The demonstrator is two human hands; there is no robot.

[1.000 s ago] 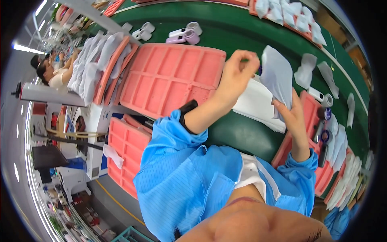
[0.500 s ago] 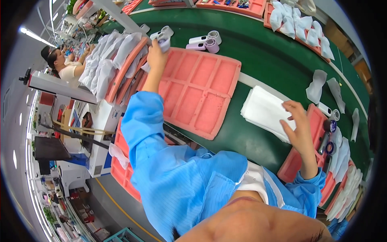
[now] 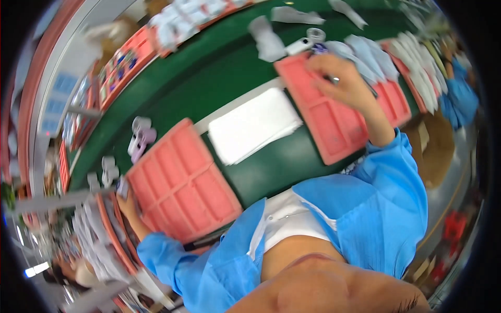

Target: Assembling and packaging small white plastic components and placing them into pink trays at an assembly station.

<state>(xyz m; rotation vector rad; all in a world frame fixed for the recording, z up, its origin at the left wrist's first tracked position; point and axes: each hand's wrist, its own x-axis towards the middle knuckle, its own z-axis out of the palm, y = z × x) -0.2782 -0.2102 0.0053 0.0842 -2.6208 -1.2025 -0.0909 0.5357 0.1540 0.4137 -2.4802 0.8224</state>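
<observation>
At the left, my left hand [image 3: 127, 204] is closed around a lilac device [image 3: 122, 187] that looks like a small handheld fan, beside the left pink tray [image 3: 183, 180]. My right hand [image 3: 339, 78] is over the far end of the right pink tray [image 3: 334, 128]. Its fingers are curled around a dark handheld fan [image 3: 332, 80], mostly hidden by the hand and blurred. A purple round fan head [image 3: 319, 49] shows just past the fingertips. Between the trays lies a stack of white sheets or pouches [image 3: 254, 125], touched by neither hand.
White and lilac fans [image 3: 141, 138] stand beyond the left tray, with white ones [image 3: 109, 171] nearby. A white fan [image 3: 299, 46] and loose translucent sleeves [image 3: 267, 39] lie on the green bench [image 3: 209, 68]. Wrapped items [image 3: 96, 237] fill stacked trays at left. Another person's blue sleeve [image 3: 462, 94] shows far right.
My view has swung to the right. My right hand has moved from beside the white stack to the right tray and closed. My left hand still holds the lilac fan.
</observation>
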